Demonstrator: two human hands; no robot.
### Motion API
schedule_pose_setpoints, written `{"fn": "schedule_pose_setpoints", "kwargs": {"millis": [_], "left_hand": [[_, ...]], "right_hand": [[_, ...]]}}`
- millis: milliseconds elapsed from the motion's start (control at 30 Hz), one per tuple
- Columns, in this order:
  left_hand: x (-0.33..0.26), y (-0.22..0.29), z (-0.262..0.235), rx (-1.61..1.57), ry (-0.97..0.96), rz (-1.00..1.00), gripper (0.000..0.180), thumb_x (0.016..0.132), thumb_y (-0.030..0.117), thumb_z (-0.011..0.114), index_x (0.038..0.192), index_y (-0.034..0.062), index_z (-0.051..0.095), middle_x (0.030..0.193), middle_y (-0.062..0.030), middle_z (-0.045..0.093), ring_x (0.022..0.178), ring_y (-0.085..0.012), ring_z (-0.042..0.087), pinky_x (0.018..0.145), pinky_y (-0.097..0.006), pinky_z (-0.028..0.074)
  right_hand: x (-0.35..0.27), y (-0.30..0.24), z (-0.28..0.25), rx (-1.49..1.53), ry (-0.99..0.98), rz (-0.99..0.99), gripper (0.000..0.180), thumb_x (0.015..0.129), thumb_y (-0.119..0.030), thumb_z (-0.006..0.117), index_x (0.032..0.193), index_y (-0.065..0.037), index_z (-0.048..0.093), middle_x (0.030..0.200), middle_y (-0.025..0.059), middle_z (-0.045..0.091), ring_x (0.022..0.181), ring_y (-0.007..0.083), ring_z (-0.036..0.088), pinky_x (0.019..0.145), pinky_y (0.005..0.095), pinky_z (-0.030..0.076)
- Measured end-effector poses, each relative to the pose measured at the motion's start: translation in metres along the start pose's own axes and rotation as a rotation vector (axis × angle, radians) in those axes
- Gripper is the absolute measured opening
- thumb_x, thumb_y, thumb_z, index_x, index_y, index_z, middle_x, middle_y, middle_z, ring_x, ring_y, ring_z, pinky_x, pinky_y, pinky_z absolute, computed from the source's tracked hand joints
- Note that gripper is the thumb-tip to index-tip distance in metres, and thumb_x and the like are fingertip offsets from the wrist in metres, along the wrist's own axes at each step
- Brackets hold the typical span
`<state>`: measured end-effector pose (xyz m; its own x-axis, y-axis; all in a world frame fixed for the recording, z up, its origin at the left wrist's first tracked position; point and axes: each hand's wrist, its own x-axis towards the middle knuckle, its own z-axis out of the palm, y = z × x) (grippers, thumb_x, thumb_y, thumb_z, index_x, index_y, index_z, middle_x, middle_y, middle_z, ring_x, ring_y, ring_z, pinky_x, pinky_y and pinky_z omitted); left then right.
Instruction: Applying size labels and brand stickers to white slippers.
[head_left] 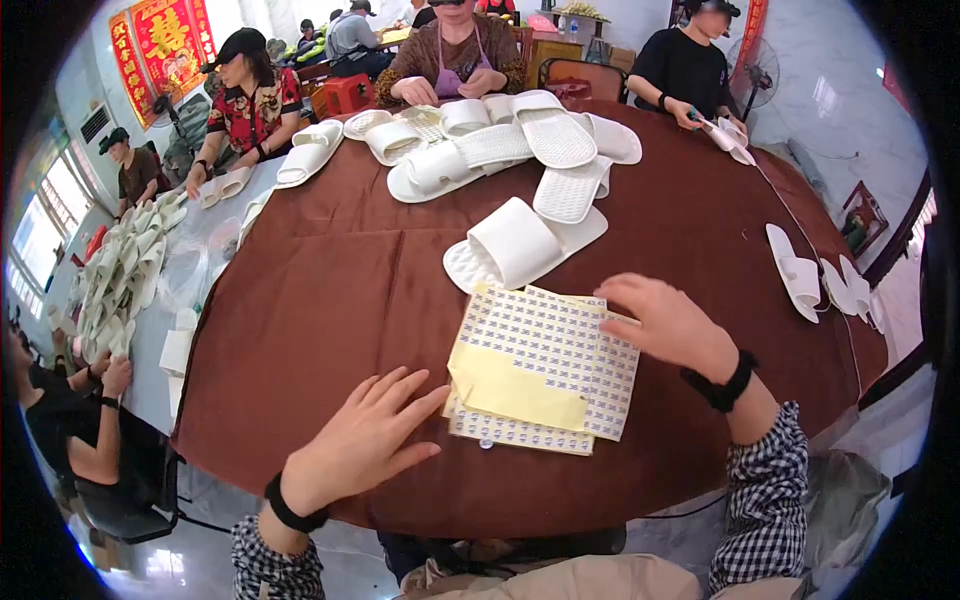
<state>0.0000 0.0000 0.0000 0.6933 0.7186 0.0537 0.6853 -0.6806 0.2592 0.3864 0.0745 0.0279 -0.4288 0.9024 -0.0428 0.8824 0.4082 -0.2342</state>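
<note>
Sheets of small printed stickers (540,325) lie loosely stacked on the brown-covered table in front of me, with a bare yellow patch of backing on the top sheet. A tiny round sticker (486,444) sits at the stack's lower edge. Just left of the sheets my left hand (362,440) hovers with its fingers spread, holding nothing. My right hand (668,325) is over the upper right corner of the sheets, thumb and fingers apart; whether it touches the paper I cannot tell. Beyond the sheets lies a white slipper pair (520,245), one slipper partly under the other.
More white slippers (470,155) are heaped at the table's far side, and several others (795,270) lie at its right edge. A grey side table (205,240) at left bears a slipper pile (125,260). Co-workers sit around, some handling slippers. A thin cable runs down the table's right side.
</note>
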Motion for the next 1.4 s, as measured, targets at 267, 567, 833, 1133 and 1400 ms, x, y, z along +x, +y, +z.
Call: {"fn": "schedule_pose_setpoints", "kwargs": {"millis": [267, 567, 833, 1133, 1400], "left_hand": [[0.036, -0.051, -0.030, -0.362, -0.130, 0.067, 0.057, 0.101, 0.031, 0.062, 0.147, 0.0006, 0.046, 0.136, -0.0223, 0.058, 0.122, -0.0376, 0.059, 0.101, -0.041, 0.049], [0.041, -0.079, -0.001, -0.595, 0.020, -0.007, 0.052, 0.103, 0.020, 0.060, 0.149, 0.0011, 0.045, 0.132, -0.0191, 0.064, 0.114, -0.0254, 0.066, 0.095, -0.035, 0.053], [0.053, -0.075, -0.010, -1.503, 0.453, -0.288, 0.070, 0.110, 0.031, 0.044, 0.163, 0.0145, 0.001, 0.148, -0.0178, 0.047, 0.123, -0.0290, 0.060, 0.096, -0.041, 0.056], [0.018, -0.152, -0.014, -1.417, 1.030, -0.306, 0.039, 0.105, 0.017, 0.053, 0.142, 0.0027, 0.054, 0.133, -0.0103, 0.063, 0.116, -0.0178, 0.063, 0.099, -0.031, 0.050], [0.003, -0.170, -0.003, -1.139, 0.543, -0.502, 0.040, 0.105, 0.017, 0.053, 0.143, 0.0047, 0.055, 0.125, -0.0075, 0.066, 0.107, -0.0130, 0.063, 0.092, -0.029, 0.052]], "right_hand": [[0.108, 0.012, 0.024, 0.445, 0.263, 0.054, 0.048, 0.092, -0.025, 0.072, 0.128, 0.005, 0.061, 0.112, 0.0186, 0.070, 0.098, 0.0279, 0.069, 0.087, 0.0359, 0.055], [0.136, -0.007, 0.009, 0.780, 0.267, 0.097, 0.023, 0.090, -0.015, 0.075, 0.101, 0.002, 0.063, 0.084, 0.0049, 0.066, 0.070, 0.0104, 0.063, 0.063, 0.0250, 0.052], [0.103, -0.110, 0.002, 0.899, 0.200, -0.103, 0.019, 0.096, -0.012, 0.065, 0.106, 0.004, 0.061, 0.088, 0.0062, 0.069, 0.074, 0.0103, 0.067, 0.064, 0.0253, 0.055], [0.115, -0.081, 0.005, 0.386, 0.373, -0.315, 0.020, 0.098, -0.007, 0.061, 0.116, 0.001, 0.066, 0.104, 0.0107, 0.070, 0.085, 0.0156, 0.071, 0.076, 0.0307, 0.058], [0.136, 0.052, 0.019, -0.405, 0.301, 0.039, 0.072, 0.081, 0.003, 0.065, 0.148, -0.014, 0.048, 0.153, 0.0138, 0.046, 0.134, 0.0401, 0.049, 0.106, 0.0468, 0.050]]}}
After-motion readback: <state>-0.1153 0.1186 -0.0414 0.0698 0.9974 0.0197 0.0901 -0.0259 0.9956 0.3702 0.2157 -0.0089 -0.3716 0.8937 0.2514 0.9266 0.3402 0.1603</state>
